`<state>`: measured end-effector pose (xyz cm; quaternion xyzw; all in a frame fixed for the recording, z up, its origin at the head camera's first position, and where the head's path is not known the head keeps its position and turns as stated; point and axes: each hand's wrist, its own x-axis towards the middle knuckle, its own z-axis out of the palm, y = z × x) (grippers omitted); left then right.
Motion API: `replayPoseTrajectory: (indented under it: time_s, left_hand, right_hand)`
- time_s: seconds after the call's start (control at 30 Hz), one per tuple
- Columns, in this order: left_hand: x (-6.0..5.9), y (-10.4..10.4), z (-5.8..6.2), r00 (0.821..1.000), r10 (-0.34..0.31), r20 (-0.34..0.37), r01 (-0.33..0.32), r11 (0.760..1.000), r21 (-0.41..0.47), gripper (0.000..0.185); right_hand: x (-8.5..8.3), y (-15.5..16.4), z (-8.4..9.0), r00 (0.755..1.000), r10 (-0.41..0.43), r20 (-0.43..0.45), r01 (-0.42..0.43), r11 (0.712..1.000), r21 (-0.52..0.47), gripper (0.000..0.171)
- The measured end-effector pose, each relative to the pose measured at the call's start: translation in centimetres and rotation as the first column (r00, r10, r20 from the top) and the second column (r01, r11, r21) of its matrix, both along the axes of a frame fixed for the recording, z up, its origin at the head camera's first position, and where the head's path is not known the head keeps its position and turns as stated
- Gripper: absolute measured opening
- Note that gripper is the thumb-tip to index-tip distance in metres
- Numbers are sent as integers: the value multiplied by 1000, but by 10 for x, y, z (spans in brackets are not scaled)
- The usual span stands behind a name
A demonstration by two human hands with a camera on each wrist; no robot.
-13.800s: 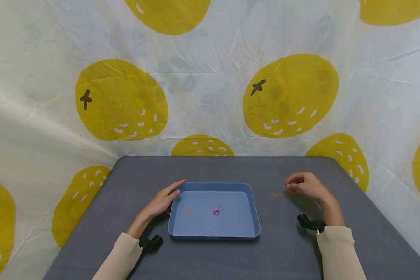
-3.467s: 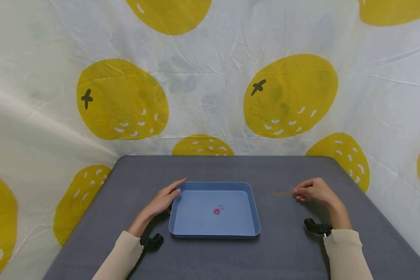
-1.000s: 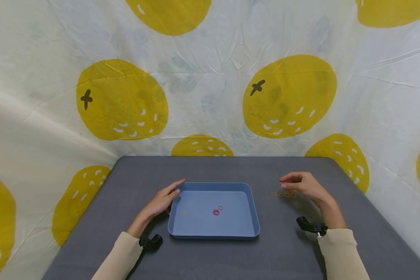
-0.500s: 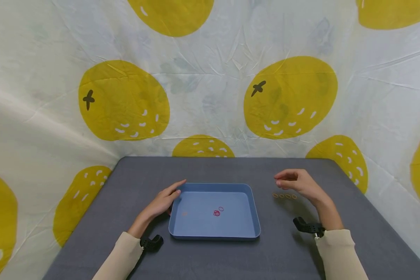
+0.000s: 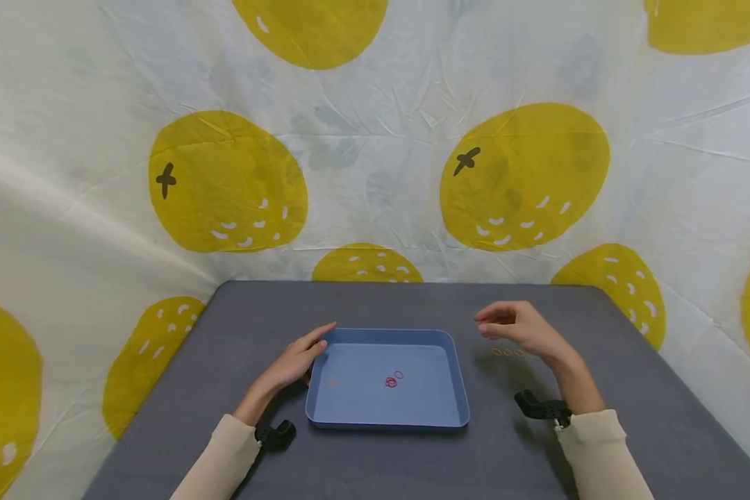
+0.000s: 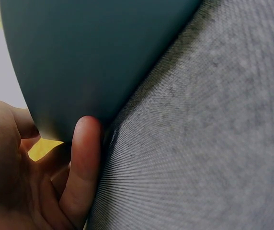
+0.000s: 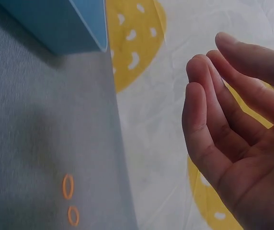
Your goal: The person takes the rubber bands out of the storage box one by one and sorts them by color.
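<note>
My left hand grips the left rim of a shallow blue tray, thumb over the edge and index finger stretched along the back left corner. In the left wrist view a fingertip touches the tray's outer wall. Several pinkish-red rubber bands lie at the tray's middle, with a small pale-orange bit to their left. Right of the tray, above the table, hovers my right hand, fingers loosely bent, thumb apart, holding nothing visible. Below it runs a row of orange rubber bands, partly hidden by the hand in the head view.
A grey cloth-covered table carries everything. Behind it hangs a pale curtain printed with large yellow fruit. Black wrist cameras sit on both forearms.
Since the oldest frame, one more orange band lies at the row's right end, and the tray's orange patch looks smaller. Lately my right hand has risen and moved left. The left hand stays put.
</note>
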<state>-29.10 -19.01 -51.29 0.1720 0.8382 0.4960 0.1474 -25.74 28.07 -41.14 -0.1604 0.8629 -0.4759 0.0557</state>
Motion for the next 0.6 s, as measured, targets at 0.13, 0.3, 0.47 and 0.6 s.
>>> replayPoseTrajectory:
  time_s: [0.13, 0.3, 0.47, 0.6]
  left_hand:
    - [0, 0, 0, 1000, 3, 2, -3, 1000, -2, 50]
    - [1, 0, 0, 1000, 3, 5, -3, 1000, 3, 49]
    - [0, 0, 0, 1000, 3, 4, -3, 1000, 7, 49]
    - [-1, 0, -1, 1000, -1, -8, 1, 1000, 8, 49]
  right_hand:
    - [-1, -11, 3, 1000, 30, 0, -30, 999, 13, 30]
    - [-3, -25, 8, 998, 55, -8, -55, 998, 24, 27]
    - [-9, -42, 12, 995, 95, -22, -95, 995, 13, 25]
    - [-12, -56, 12, 993, 117, -20, -117, 993, -17, 25]
